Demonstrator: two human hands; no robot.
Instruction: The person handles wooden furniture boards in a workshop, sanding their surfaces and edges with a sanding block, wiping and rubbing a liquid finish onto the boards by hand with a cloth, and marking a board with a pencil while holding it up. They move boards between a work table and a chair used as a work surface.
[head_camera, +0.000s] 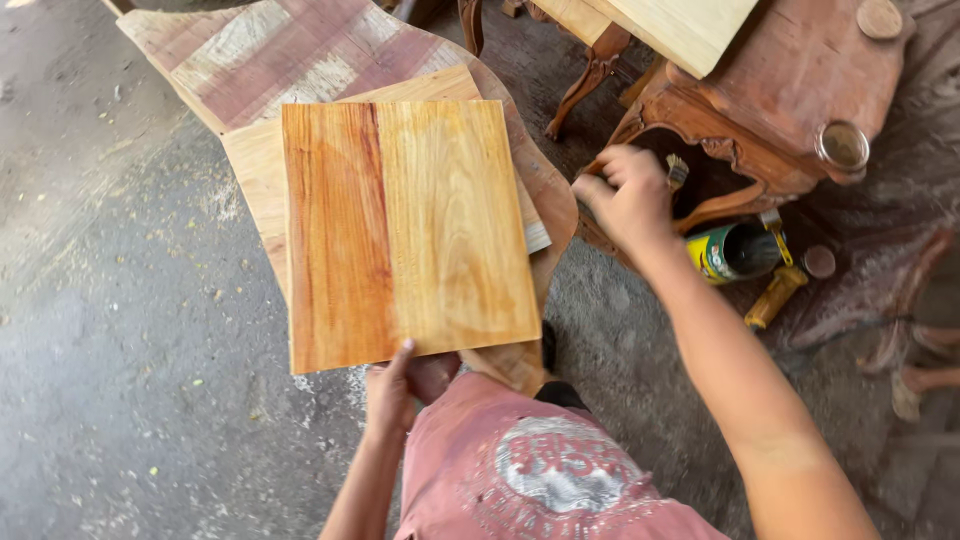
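A rectangular wooden board (410, 232), glossy orange-brown with a darker left strip, lies on a stack of other boards. My left hand (400, 385) grips its near edge, thumb on top. My right hand (628, 195) is raised to the right of the board and closed around a small paintbrush (677, 171), whose bristles show past my fingers. Just beyond that hand lies an open green-and-yellow can (735, 250) on its side.
A paler board (255, 165) and a curved reddish panel (290, 55) lie beneath the top one. Carved reddish-brown furniture (790, 90) with a round lid stands at upper right. A yellow-handled tool (775, 295) lies by the can. Grey concrete floor (120, 300) spreads left.
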